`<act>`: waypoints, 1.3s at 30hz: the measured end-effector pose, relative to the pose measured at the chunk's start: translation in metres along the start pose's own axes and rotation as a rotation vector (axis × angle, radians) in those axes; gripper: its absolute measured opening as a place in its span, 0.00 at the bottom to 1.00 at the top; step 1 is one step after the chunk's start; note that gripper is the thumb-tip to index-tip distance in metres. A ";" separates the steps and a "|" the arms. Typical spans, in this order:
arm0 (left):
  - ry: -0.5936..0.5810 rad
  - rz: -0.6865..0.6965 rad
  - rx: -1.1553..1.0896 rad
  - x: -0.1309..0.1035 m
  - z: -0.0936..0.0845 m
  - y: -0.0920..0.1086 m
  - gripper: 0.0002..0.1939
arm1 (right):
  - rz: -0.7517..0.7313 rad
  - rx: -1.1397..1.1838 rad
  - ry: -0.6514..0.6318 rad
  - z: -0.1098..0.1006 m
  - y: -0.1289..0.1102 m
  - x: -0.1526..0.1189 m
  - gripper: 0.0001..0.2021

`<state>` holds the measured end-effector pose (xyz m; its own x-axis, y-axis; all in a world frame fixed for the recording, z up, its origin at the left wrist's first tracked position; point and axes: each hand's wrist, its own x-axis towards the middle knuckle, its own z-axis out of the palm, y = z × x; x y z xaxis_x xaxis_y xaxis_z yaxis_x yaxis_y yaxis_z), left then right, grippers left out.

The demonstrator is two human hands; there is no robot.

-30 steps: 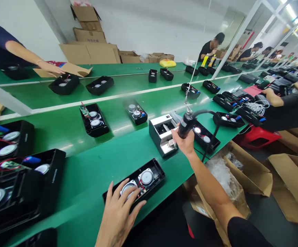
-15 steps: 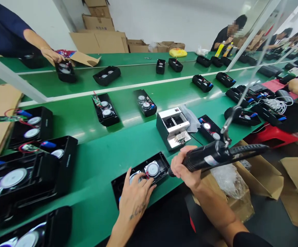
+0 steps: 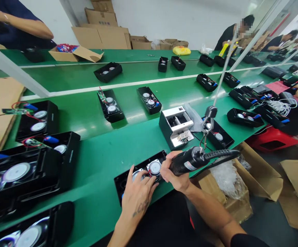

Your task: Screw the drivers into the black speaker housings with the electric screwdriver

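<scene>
My right hand (image 3: 176, 175) is wrapped round a black electric screwdriver (image 3: 187, 161), which hangs by a metal hook from a cord and is tilted with its tip toward the housing; the tip is hidden behind my fingers. Below it lies a black speaker housing (image 3: 120, 178), open side up, on the green bench. Inside it a round speaker driver (image 3: 155, 167) with a pale disc shows at the right. My left hand (image 3: 137, 195) lies over the middle of the housing, fingers apart, partly covering a second driver (image 3: 138, 175) and red wires.
Behind the housing stands a white-and-black machine (image 3: 176, 125), with another speaker housing (image 3: 219, 133) beside it. Several open housings crowd the left, including one nearby (image 3: 69, 164). Cardboard boxes (image 3: 257, 168) sit at the lower right. A co-worker's arm (image 3: 30, 27) shows across the bench.
My right hand has brought the screwdriver left, over the right end of the housing. My left hand stays on the housing. Across the bench, the co-worker has lifted a housing away.
</scene>
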<state>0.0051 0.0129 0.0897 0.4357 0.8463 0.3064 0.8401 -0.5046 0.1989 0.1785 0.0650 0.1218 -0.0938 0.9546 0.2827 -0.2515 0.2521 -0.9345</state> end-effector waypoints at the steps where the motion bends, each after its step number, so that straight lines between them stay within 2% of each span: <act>1: -0.002 -0.001 -0.001 0.000 0.000 0.000 0.08 | -0.023 -0.012 -0.018 0.001 -0.001 0.000 0.17; 6: 0.012 -0.011 0.018 -0.001 0.004 0.001 0.08 | -0.119 -0.054 -0.097 0.002 -0.010 0.000 0.14; 11: 0.030 -0.020 -0.001 -0.003 0.004 0.003 0.10 | -0.120 0.046 -0.030 -0.001 -0.017 0.005 0.15; 15: 0.139 -0.088 -0.089 -0.006 0.004 0.005 0.13 | -0.158 0.240 -0.062 0.002 -0.027 0.009 0.14; 18: 0.236 -0.097 -0.162 -0.007 0.002 0.006 0.07 | -0.153 0.299 -0.071 0.006 -0.034 0.009 0.13; 21: 0.288 -0.092 -0.221 -0.006 -0.001 0.006 0.07 | -0.155 0.323 -0.034 0.007 -0.040 0.008 0.13; 30: 0.279 -0.102 -0.239 -0.003 -0.008 0.008 0.09 | -0.154 0.265 0.042 0.007 -0.045 0.005 0.13; 35: 0.288 -0.100 -0.260 -0.004 -0.008 0.009 0.10 | -0.213 0.255 -0.033 0.009 -0.038 0.003 0.14; 39: 0.233 -0.102 -0.204 -0.006 -0.005 0.008 0.07 | -0.244 0.188 -0.085 0.005 -0.033 0.000 0.16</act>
<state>0.0075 0.0035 0.0937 0.2471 0.8443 0.4755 0.7836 -0.4628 0.4145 0.1816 0.0558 0.1539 -0.0865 0.8510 0.5180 -0.4491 0.4308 -0.7828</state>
